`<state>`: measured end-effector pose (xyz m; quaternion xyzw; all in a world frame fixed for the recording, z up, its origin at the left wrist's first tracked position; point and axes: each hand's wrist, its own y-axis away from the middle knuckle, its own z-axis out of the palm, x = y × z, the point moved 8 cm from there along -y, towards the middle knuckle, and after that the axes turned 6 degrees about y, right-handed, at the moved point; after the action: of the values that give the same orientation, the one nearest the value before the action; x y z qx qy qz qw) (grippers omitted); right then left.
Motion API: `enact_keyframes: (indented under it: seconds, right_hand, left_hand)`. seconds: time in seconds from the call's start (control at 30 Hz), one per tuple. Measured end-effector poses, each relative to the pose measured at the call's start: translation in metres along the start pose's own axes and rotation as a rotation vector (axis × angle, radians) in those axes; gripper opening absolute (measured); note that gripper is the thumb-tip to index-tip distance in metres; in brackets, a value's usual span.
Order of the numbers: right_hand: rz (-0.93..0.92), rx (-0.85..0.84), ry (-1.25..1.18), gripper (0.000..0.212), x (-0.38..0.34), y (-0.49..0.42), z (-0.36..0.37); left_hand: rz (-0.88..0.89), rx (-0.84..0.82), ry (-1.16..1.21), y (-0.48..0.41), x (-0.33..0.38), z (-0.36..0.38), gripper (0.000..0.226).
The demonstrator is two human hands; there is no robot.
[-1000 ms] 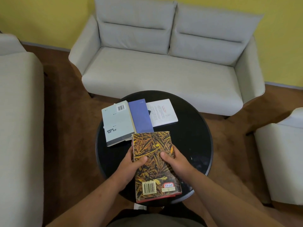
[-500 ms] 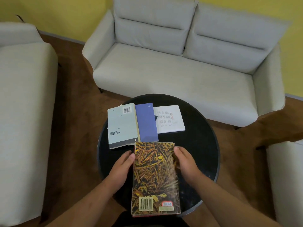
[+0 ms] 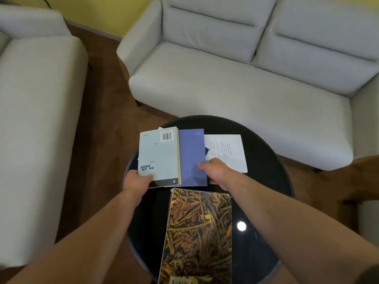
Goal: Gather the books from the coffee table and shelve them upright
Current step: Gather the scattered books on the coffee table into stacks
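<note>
- Your left grip (image 3: 136,180) clasps the near left corner of the pale blue book (image 3: 159,154), with the thumb on the cover.
- That book lies flat on the round black surface (image 3: 266,160), overlapping the left side of the purple book (image 3: 191,156).
- The wheat-patterned book (image 3: 199,232) lies flat nearer you, just apart from both, with its barcode end toward you.
- Your right grip (image 3: 218,171) pinches the purple book's right edge, thumb on top and fingers tucked under.
- The white book (image 3: 227,150) lies flat just beside the purple one, partly hidden by your right grip.
- A light grey sofa (image 3: 246,89) stands beyond the surface.
</note>
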<state>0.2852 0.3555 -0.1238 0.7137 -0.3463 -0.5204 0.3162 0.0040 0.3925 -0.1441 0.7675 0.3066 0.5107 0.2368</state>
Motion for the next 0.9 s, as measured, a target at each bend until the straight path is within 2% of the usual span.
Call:
enact_keyframes:
  seconds: [0.13, 0.23, 0.37, 0.47, 0.53, 0.63, 0.7, 0.9]
  right_hand:
    - [0.072, -0.04, -0.075, 0.051, 0.008, -0.007, 0.012]
    - [0.069, -0.056, -0.066, 0.047, 0.005, -0.003, 0.015]
    - [-0.023, -0.083, -0.068, 0.027, -0.005, 0.001, 0.016]
    - [-0.118, 0.02, 0.078, 0.037, -0.015, 0.009, 0.002]
    - [-0.168, 0.053, 0.082, 0.035, -0.019, 0.021, -0.009]
    - [-0.244, 0.055, -0.008, 0.027, -0.02, 0.046, -0.03]
    - [-0.295, 0.117, -0.087, 0.022, -0.015, 0.064, -0.051]
    - [-0.305, 0.296, -0.466, 0.025, 0.014, 0.112, -0.108]
  left_hand:
    - [-0.024, 0.024, 0.034, -0.002, -0.001, 0.003, 0.033]
    - [-0.072, 0.012, 0.064, -0.006, -0.004, 0.003, 0.038]
    - [-0.118, -0.041, 0.161, -0.005, 0.0, -0.001, 0.041]
    - [-0.071, -0.106, 0.297, 0.014, 0.016, -0.002, 0.036]
    - [-0.016, -0.156, 0.369, 0.033, 0.03, -0.004, 0.034]
    - [0.049, -0.192, 0.457, 0.067, 0.051, -0.012, 0.032]
    - [0.074, -0.211, 0.519, 0.094, 0.06, -0.017, 0.029]
    - [0.052, -0.349, 0.767, 0.177, 0.059, -0.009, 0.027]
